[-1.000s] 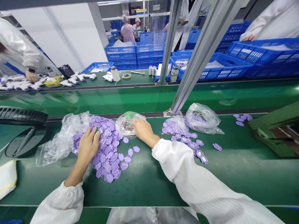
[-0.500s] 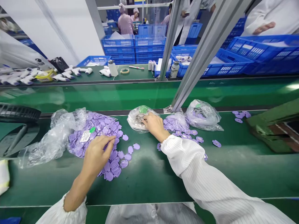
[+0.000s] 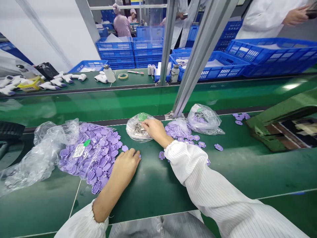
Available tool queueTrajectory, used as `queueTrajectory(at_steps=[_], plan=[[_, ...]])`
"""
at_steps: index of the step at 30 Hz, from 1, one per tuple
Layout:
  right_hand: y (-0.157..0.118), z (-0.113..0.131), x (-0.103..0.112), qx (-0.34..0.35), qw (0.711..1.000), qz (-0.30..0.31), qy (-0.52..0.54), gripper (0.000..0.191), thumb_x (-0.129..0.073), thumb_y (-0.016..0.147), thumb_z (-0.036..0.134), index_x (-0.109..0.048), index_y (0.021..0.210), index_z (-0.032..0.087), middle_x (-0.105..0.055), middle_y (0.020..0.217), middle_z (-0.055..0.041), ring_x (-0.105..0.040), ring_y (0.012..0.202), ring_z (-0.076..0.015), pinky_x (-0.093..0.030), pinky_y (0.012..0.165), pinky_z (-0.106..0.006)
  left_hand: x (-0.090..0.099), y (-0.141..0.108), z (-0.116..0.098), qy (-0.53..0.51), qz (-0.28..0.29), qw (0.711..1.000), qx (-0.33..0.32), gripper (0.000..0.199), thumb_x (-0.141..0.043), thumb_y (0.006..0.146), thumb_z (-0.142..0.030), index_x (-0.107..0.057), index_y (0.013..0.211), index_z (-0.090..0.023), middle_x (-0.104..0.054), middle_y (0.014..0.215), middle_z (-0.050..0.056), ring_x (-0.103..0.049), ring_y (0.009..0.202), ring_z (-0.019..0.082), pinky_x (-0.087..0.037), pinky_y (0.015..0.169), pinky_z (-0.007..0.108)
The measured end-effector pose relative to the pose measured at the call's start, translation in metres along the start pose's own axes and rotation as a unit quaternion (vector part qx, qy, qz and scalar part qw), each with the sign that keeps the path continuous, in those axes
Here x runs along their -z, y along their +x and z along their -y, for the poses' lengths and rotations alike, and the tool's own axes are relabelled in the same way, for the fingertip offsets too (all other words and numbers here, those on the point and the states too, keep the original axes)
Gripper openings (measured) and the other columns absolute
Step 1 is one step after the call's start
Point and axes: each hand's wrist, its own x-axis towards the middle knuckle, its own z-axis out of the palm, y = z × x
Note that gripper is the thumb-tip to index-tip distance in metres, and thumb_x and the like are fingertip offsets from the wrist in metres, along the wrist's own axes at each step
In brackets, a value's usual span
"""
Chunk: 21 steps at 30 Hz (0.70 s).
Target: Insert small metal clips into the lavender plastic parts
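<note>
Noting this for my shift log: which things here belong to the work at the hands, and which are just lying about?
In the work:
right hand, on the clear bag of small metal parts
left hand, beside the pile of purple plastic pieces

Lying about:
roll of tape
plastic bottle
blue crates

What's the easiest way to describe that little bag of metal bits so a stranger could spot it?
Find the green workbench in front of the person. Between two heaps of purple plastic pieces sits a small clear bag, beneath the right hand. Unlike the other bags, it holds silvery metal bits, not purple pieces.
</note>
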Motion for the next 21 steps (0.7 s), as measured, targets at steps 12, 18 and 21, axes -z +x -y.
queueTrajectory(at_steps=[12,18,21], plan=[[-0.008,0.001,0.004,-0.021,0.956,0.032,0.290,0.036,-0.045,0.090,0.016,-0.063,0.120,0.017,-0.069,0.094,-0.0047,-0.064,0.082,-0.0129,-0.050,0.086,-0.028,0.001,0.008,0.012,-0.258,-0.053,0.956,0.126,0.035,-0.040,0.096,-0.024,-0.054,0.128,-0.018,-0.067,0.096,0.007,-0.062,0.090,0.023,-0.047,0.079,0.036],[-0.070,0.007,0.023,-0.076,0.829,0.066,0.550,0.039,-0.057,0.084,0.019,-0.058,0.123,0.015,-0.068,0.088,-0.0049,-0.066,0.081,-0.0120,-0.054,0.083,-0.028,0.033,-0.016,0.001,-0.717,0.044,0.638,0.278,0.042,-0.057,0.087,-0.047,-0.055,0.122,-0.023,-0.066,0.090,0.003,-0.063,0.085,0.017,-0.051,0.081,0.031],[-0.100,0.004,0.027,-0.129,0.784,0.079,0.602,0.040,-0.064,0.080,0.026,-0.061,0.118,0.014,-0.068,0.089,-0.0052,-0.067,0.081,-0.0119,-0.054,0.083,-0.028,0.032,-0.028,-0.022,-0.808,0.137,0.504,0.272,0.050,-0.059,0.087,-0.045,-0.051,0.131,-0.021,-0.063,0.082,0.002,-0.063,0.080,0.016,-0.052,0.074,0.029]])
